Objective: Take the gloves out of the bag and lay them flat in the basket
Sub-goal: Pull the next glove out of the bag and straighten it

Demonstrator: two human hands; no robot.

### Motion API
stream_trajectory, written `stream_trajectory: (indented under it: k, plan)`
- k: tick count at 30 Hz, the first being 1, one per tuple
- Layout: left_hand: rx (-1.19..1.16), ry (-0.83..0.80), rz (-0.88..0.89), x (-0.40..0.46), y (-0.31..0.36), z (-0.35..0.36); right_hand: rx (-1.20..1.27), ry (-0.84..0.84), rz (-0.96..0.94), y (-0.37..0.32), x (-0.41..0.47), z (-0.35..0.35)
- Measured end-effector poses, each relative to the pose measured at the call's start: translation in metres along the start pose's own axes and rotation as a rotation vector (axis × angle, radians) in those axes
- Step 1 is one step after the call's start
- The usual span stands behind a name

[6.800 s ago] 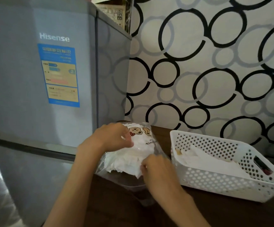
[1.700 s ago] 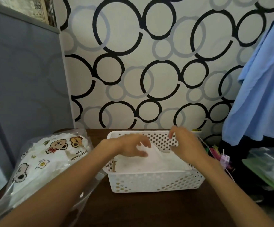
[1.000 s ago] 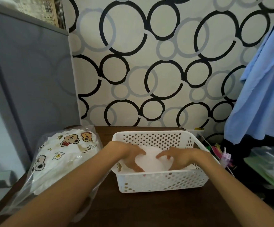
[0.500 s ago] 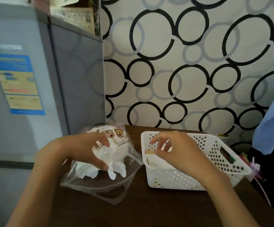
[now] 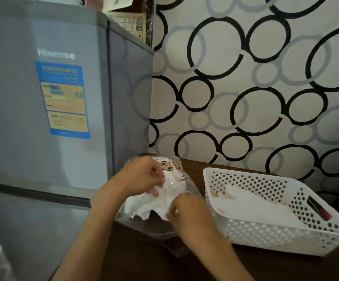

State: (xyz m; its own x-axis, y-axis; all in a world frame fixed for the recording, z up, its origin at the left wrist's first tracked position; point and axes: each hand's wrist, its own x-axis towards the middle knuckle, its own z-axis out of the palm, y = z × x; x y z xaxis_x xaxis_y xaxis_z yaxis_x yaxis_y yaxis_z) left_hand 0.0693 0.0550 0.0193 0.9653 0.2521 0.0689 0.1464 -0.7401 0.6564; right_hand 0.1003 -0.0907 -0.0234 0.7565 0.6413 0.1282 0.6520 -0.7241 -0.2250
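The left hand (image 5: 142,177) curls over the top of the clear plastic bag printed with cartoon bears (image 5: 174,173), its fingers bent and pinching the film near the bear print. Just below and to the right of it, the right hand (image 5: 186,211) has its fingertips drawn together on the crumpled white thin-film gloves (image 5: 144,205) that bulge from the bag's open mouth; whether it pinches glove or bag film cannot be told. The bag rests on the dark brown wooden bench (image 5: 205,264), between the two hands and partly under them. Right of the right hand, close to it, sits the white perforated plastic basket (image 5: 276,236), with white gloves already lying inside it (image 5: 253,207) in a fairly flat layer. Left of the left hand and behind it stands a grey two-door Hisense refrigerator (image 5: 22,118) carrying a blue and yellow label (image 5: 63,100). Beyond both hands rises a wall papered with black and grey rings (image 5: 245,88).
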Motion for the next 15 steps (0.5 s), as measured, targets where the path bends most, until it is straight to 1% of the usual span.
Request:
stream_trajectory:
  k: [2,5,8,11,13,15]
  plan:
    - [0.023,0.014,-0.014,0.002,-0.005,0.000,0.088,-0.037,-0.027,0.008,-0.005,-0.021]
    - [0.021,0.050,-0.010,0.002,-0.007,-0.002,0.229,0.020,-0.044,0.024,-0.009,-0.053]
    - [0.032,0.032,-0.016,0.000,-0.007,-0.003,0.289,-0.053,-0.088,0.031,-0.007,-0.060]
    - [0.063,0.031,-0.007,0.000,-0.006,-0.003,0.302,0.008,-0.127,0.038,-0.005,-0.060]
    - [0.102,0.061,-0.004,0.000,-0.005,-0.003,0.320,-0.052,-0.180,0.044,-0.007,-0.067]
    - [0.098,0.066,-0.018,0.000,-0.006,-0.003,0.276,-0.188,-0.205,0.051,-0.011,-0.075]
